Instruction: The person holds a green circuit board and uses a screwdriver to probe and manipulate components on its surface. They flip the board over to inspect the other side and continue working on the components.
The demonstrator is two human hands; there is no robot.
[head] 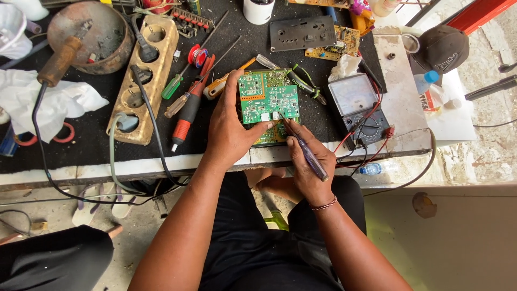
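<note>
The left hand [229,129] curled around the green circuit board [268,99], thumb and fingers clamping its left side near the table's [81,167] front edge. The right hand [307,161] was closed pen-style on a thin probe [306,151], tip touching the board's lower edge. A multimeter [358,108] sat just right.

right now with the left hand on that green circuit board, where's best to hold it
Probably by its bare left and bottom edges, coming from the left, much as the left hand does: the flat green circuit board faces up and the right hand's thin probe works its lower right.

meter dial [369,128] markings unreadable, screwdriver tip [281,115] hidden
</note>
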